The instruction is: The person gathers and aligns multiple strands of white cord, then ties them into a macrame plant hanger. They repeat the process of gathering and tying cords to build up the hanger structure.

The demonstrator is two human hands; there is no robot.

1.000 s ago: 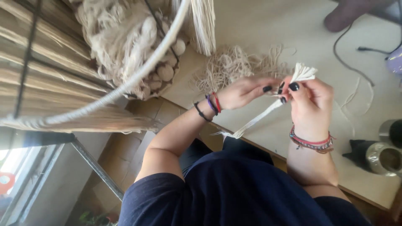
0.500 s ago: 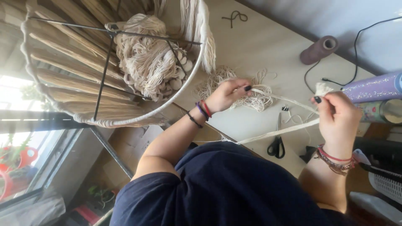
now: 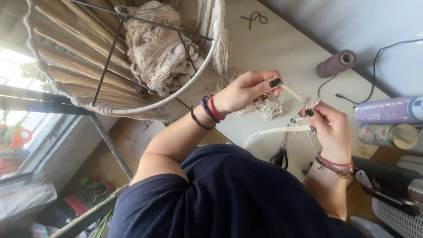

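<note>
Since the earlier frame both hands have drawn closer together above the scissors [image 3: 280, 156], and the purple spool [image 3: 335, 64] now lies farther beyond them. From the head view, the left hand [image 3: 246, 91] pinches one end of the cream cord [image 3: 293, 93]; the right hand [image 3: 331, 128] pinches its frayed tuft, fingers pressed together. A loose grip could let the strands slip and unravel unevenly. Pale, soft and fraying, the cord hangs just above the scissors.

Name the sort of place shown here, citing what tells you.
Probably a home craft table: a heap of cream cotton cord inside a round cord-wrapped hoop, a mauve thread spool and black-handled scissors.
</note>
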